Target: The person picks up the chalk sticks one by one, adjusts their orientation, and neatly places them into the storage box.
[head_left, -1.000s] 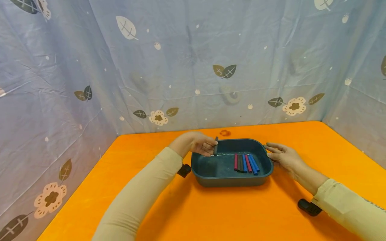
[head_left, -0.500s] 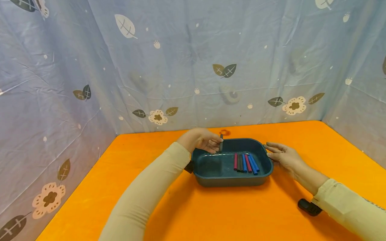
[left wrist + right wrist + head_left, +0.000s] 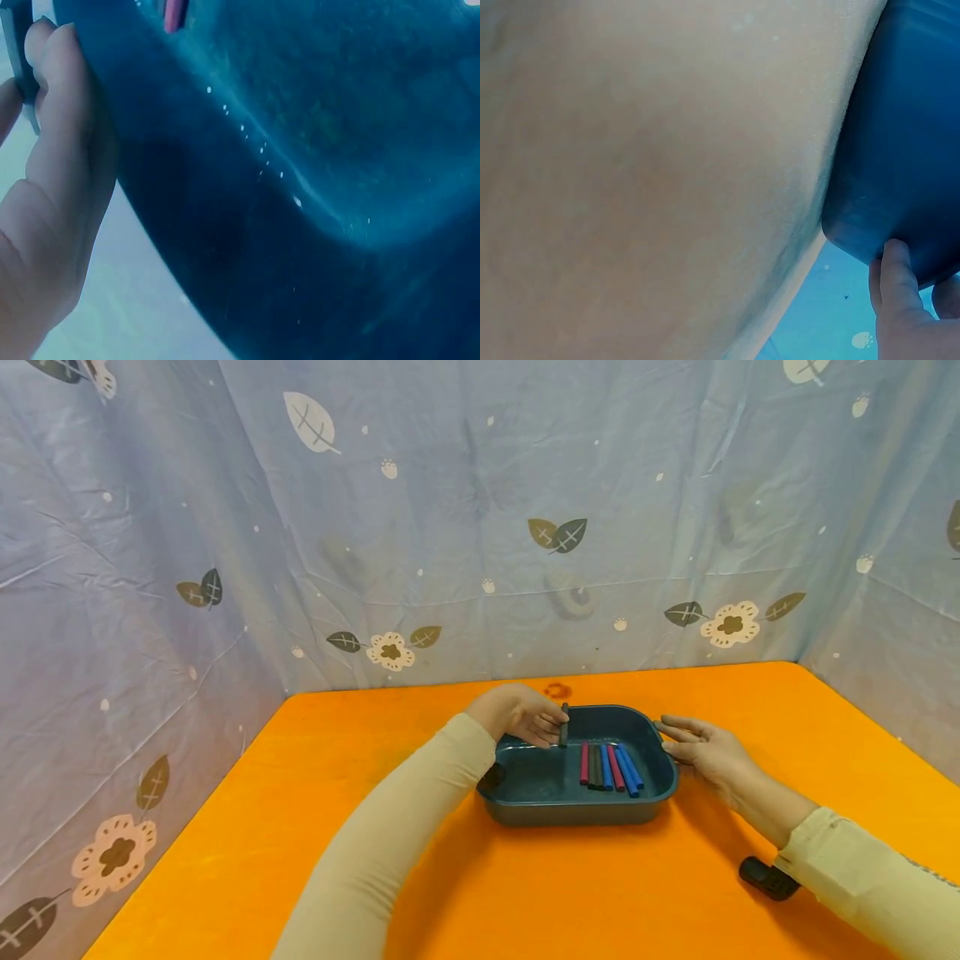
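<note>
A dark blue-green plastic tub (image 3: 577, 812) stands on the orange tabletop. My left hand (image 3: 531, 717) pinches a short dark grey stick (image 3: 564, 727) between thumb and fingers, over the tub's back wall. In the left wrist view the same dark stick (image 3: 22, 52) stands between the fingertips. Inside the tub lies a side-by-side row of pink, dark grey and blue sticks, with a pink stick (image 3: 584, 763) at its left end. My right hand (image 3: 708, 752) rests against the tub's right side, fingers fairly straight, fingertips at the rim; the right wrist view shows a finger (image 3: 897, 274) against the wall.
A leaf-and-flower patterned curtain (image 3: 480, 527) surrounds the table on the back and both sides. The orange tabletop (image 3: 570, 893) carries a dark ring-shaped mark (image 3: 557, 691) behind the tub. A black wrist device (image 3: 768, 878) hangs below my right cuff.
My left hand has moved right along the back of the tub with the dark stick, towards the row. My right hand and the row of sticks have stayed put.
</note>
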A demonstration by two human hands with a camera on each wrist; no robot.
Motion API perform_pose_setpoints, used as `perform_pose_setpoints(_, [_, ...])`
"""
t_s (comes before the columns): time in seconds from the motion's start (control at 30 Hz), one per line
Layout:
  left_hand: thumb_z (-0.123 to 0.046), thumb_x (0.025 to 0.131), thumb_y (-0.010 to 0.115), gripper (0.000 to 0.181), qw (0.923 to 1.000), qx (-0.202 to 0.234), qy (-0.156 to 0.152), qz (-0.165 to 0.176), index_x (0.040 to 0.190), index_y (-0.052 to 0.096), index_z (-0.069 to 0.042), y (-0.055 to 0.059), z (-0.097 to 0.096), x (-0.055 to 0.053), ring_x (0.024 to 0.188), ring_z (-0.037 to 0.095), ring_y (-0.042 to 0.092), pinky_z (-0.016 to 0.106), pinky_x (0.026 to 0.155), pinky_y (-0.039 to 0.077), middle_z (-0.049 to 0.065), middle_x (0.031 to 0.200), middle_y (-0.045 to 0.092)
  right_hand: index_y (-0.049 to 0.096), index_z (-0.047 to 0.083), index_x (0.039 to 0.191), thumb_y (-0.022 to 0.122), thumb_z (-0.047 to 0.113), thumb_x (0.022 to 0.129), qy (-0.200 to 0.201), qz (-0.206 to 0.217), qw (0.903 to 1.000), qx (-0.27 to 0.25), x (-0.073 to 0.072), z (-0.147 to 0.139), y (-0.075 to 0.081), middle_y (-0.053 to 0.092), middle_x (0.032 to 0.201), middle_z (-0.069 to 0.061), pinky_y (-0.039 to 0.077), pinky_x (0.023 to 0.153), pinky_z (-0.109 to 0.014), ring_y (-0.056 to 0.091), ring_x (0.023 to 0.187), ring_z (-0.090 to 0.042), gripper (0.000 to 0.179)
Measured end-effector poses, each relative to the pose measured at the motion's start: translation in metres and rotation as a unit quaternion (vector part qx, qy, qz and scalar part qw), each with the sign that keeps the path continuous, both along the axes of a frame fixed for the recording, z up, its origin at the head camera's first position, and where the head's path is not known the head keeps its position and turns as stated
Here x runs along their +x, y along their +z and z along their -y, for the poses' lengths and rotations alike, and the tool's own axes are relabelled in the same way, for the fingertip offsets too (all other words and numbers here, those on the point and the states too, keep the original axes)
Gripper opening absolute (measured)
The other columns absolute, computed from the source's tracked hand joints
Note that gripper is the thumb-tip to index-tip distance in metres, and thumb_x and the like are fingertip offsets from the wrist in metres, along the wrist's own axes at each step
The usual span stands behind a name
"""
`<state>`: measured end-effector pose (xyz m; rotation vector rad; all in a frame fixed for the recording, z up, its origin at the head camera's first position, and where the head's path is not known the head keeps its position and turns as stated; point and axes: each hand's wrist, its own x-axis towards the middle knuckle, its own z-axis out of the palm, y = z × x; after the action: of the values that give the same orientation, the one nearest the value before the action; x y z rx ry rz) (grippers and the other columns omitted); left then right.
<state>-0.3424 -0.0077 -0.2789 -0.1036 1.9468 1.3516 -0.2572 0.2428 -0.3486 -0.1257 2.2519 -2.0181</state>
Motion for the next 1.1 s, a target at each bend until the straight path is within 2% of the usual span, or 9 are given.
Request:
perform_pose_setpoints(0.1, [-0.008,0.099,0.056,0.036,1.0,-0.007,-0.003,-0.003,0.132,0.054,0.005,-0.004,-0.004,-0.001,0.092,0.027,0.055,0.04,0.102,0.045,0.014,0.088,0.056,0.01,-0.011,0.15,0.045,0.001,0.102,0.002,-0.001,1.0,0.002,0.0,0.0,0.0,0.013,0.152,-0.031,0.053,0.072,-0.02,0.059,0.088,0.007,0.061])
perform_pose_setpoints(0.37, [-0.007,0.098,0.057,0.035,0.9995,-0.032,-0.005,0.007,0.131,0.056,0.006,-0.017,-0.012,-0.004,0.081,0.027,0.055,0.04,0.1,0.046,0.015,0.083,0.056,0.011,-0.011,0.15,0.046,0.002,0.101,-0.002,-0.002,1.0,0.004,-0.002,0.001,0.0,0.015,0.152,-0.031,0.053,0.073,-0.02,0.059,0.088,0.007,0.061])
perform_pose_setpoints(0.67, [-0.006,0.098,0.057,0.027,0.9982,-0.054,0.001,0.026,0.122,0.06,0.007,-0.028,-0.02,-0.005,0.104,0.031,0.059,0.041,0.098,0.047,0.019,0.095,0.06,0.013,-0.011,0.15,0.048,0.003,0.101,-0.007,-0.002,1.0,0.005,-0.002,0.002,0.002,0.016,0.151,-0.03,0.053,0.071,-0.021,0.06,0.087,0.003,0.062])
perform_pose_setpoints(0.77, [-0.005,0.097,0.058,0.018,0.9975,-0.066,0.004,0.028,0.112,0.061,0.007,-0.031,-0.023,-0.005,0.099,0.03,0.061,0.04,0.096,0.048,0.019,0.091,0.061,0.013,-0.011,0.15,0.048,0.003,0.101,-0.008,-0.001,0.9999,0.007,-0.001,0.003,0.002,0.016,0.151,-0.03,0.053,0.071,-0.021,0.06,0.087,0.002,0.062])
perform_pose_setpoints(0.97, [-0.003,0.096,0.06,0.008,0.9962,-0.085,0.002,0.017,0.091,0.058,0.004,-0.037,-0.028,-0.004,0.072,0.026,0.06,0.04,0.094,0.05,0.017,0.074,0.059,0.011,-0.01,0.15,0.046,0.002,0.102,-0.006,0.004,0.9999,0.008,0.0,0.003,0.003,0.016,0.152,-0.03,0.052,0.072,-0.02,0.059,0.087,0.003,0.061])
perform_pose_setpoints(1.03, [-0.003,0.095,0.062,0.009,0.9956,-0.092,0.008,0.013,0.088,0.059,0.002,-0.04,-0.03,-0.003,0.068,0.026,0.059,0.039,0.092,0.052,0.016,0.073,0.059,0.01,-0.01,0.15,0.046,0.002,0.102,-0.004,0.006,1.0,0.006,0.0,0.002,0.004,0.015,0.152,-0.03,0.052,0.072,-0.02,0.06,0.087,0.003,0.061])
perform_pose_setpoints(1.1, [-0.003,0.094,0.063,0.007,0.9946,-0.102,0.014,0.011,0.093,0.062,0.003,-0.041,-0.031,-0.002,0.074,0.026,0.064,0.038,0.091,0.052,0.017,0.08,0.063,0.01,-0.01,0.15,0.046,0.002,0.102,-0.004,0.007,1.0,0.004,0.0,0.002,0.004,0.015,0.153,-0.03,0.052,0.072,-0.02,0.06,0.087,0.002,0.062])
